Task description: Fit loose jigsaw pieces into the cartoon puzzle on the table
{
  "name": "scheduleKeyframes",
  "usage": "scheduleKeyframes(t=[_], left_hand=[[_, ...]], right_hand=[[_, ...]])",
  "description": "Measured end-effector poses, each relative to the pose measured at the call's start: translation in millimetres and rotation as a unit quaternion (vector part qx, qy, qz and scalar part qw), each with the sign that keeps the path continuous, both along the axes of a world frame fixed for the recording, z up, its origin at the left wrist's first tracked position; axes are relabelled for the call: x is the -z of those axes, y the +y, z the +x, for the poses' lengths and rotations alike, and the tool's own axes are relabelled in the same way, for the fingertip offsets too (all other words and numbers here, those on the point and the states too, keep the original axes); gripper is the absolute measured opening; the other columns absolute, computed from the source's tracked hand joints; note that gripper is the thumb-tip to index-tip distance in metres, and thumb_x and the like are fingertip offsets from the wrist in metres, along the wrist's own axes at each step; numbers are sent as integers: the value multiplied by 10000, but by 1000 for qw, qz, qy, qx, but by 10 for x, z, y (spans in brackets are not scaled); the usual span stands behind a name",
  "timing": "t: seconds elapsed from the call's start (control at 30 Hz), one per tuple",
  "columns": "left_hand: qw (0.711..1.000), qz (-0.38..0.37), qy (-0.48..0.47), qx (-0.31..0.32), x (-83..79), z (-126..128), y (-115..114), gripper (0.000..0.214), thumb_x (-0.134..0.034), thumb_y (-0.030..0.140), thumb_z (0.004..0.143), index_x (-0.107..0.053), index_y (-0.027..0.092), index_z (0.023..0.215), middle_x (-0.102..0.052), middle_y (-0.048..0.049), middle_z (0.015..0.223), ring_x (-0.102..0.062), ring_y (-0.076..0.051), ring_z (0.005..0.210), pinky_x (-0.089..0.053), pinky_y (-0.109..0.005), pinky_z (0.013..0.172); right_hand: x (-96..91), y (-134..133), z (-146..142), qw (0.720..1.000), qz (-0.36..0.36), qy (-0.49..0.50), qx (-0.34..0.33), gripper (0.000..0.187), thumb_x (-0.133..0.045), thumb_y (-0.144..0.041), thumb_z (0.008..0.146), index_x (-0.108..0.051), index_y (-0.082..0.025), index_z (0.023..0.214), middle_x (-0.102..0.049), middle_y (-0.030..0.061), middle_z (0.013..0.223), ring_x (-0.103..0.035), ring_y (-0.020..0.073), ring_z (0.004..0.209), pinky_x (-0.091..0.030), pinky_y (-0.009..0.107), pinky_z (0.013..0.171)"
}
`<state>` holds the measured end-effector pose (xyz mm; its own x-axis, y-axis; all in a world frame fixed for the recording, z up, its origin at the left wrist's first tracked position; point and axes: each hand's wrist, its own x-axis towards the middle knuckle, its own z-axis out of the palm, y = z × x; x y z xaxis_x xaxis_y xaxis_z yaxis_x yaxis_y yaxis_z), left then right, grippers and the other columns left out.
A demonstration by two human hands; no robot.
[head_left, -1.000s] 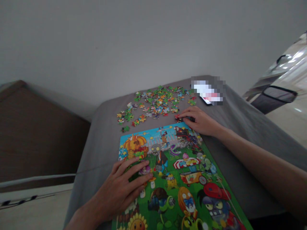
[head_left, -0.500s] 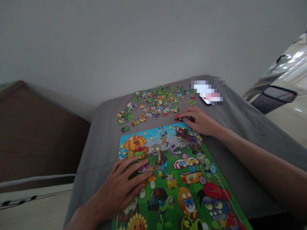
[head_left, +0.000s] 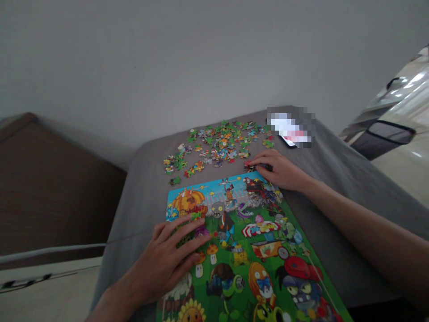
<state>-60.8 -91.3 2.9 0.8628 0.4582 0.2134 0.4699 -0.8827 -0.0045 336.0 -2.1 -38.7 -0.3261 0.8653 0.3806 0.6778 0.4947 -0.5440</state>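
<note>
My left hand (head_left: 167,255) lies flat with its fingers stretched over the left side of a colourful cartoon picture board (head_left: 231,277). Beyond the board's top right edge, my right hand (head_left: 279,170) has its thumb and fingers bent together around a small red and dark jigsaw piece (head_left: 248,165) on the grey cloth. The fingers partly cover that piece. Farther back, a loose spread of mostly green jigsaw pieces (head_left: 224,138) lies on the cloth, with a single green piece (head_left: 174,180) near the board's top left corner.
A phone (head_left: 290,132) with a lit, blurred-out screen rests at the back right of the grey cloth (head_left: 134,201). Behind it rises a plain wall (head_left: 201,58). Brown wooden furniture (head_left: 56,179) stands on the left, and a white cable (head_left: 53,250) runs below it.
My left hand has slid slightly left across the board, uncovering a little more of the printed mushrooms. My right hand and the jigsaw pieces look unchanged.
</note>
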Motion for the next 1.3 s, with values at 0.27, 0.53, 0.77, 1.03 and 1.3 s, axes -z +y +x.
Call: scheduleKeyframes(t=[0.27, 0.53, 0.77, 1.03, 1.3], left_hand=[[992, 1, -34, -118, -237, 30, 799, 336, -434, 391, 1090, -665, 314, 1322, -636, -30, 1455, -474, -277, 1376, -364, -481, 1085], [961, -69, -15, -269, -166, 446, 1886, 398, -497, 359, 1020, -669, 211, 1347, -624, -110, 1465, -474, -327, 1381, -363, -557, 1140], [964, -89, 50, -244, -113, 842, 2253, 431, -492, 417, 1047, -614, 250, 1426, -542, -85, 1560, -445, -308, 1424, -352, -515, 1158], [977, -85, 78, -179, -72, 924, 2334, 315, -589, 443, 995, -741, 255, 1198, -647, -74, 1428, -506, -307, 1348, -399, -489, 1097], [951, -164, -98, -242, -338, 731, 1891, 276, -598, 325, 941, -725, 182, 1140, -742, -68, 1008, -657, -206, 869, -505, -343, 834]], right_hand=[[-25, -14, -22, 1000, -3, 1, 0, 329, -525, -231, 968, -791, -277, 1158, -758, 87, 1122, -670, 278, 1089, -507, 533, 1028], [48, 12, -13, 1000, 21, 5, 2, 332, -535, -208, 963, -787, -250, 1175, -740, 107, 1132, -670, 283, 1091, -525, 529, 1023], [70, 45, -1, 1000, 23, -2, 5, 335, -540, -197, 967, -783, -236, 1195, -707, 127, 1152, -663, 286, 1111, -538, 508, 1030], [62, 61, 10, 1000, 15, 5, -3, 326, -536, -179, 972, -781, -227, 1181, -716, 129, 1163, -664, 282, 1116, -531, 514, 1033], [47, 62, 33, 1000, 1, 7, -12, 362, -526, -173, 959, -782, -262, 1199, -720, 108, 1146, -654, 268, 1110, -522, 500, 1033]])
